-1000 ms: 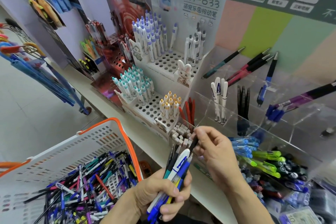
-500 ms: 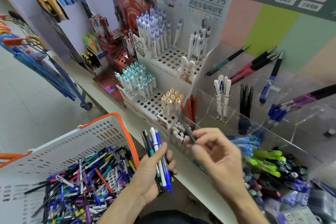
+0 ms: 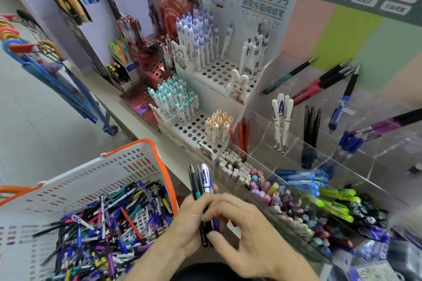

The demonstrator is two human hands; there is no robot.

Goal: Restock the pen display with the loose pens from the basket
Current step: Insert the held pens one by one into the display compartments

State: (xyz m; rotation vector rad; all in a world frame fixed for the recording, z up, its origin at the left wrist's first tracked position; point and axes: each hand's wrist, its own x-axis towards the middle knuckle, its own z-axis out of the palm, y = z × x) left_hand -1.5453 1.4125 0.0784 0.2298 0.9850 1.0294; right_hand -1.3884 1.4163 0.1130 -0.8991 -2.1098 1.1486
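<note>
1. The left hand [image 3: 194, 219] is gripping a small bundle of pens [image 3: 203, 191] upright, tips pointing up and away, probably so the barrels fan apart and each can be told from the next.
2. The right hand [image 3: 239, 223] is reaching across to that bundle, its fingers [image 3: 213, 213] curling onto the barrels; it looks to be picking one out, though whether a single pen is already pinched free I cannot tell.
3. The basket [image 3: 96, 166] is sitting at the near left, orange-rimmed and tilted toward the person, its loose pens [image 3: 107, 228] lying heaped and crossed (plenty left, so the restocking seems far from done).
4. The acrylic display [image 3: 296, 134] is standing to the right, its open-topped compartments holding upright white pens [image 3: 282, 121] and black pens [image 3: 311, 125]; the white pen in the bundle appears to match the former.
5. The white hole-rack [image 3: 194, 125] is rising in steps at the far centre, many holes showing unfilled.
6. Open room: a bare strip of counter edge [image 3: 182, 164] is lying between the basket and the displays. The clear walls are hard to see, so I judge a pen is best lowered from above, not slid in from the side.
</note>
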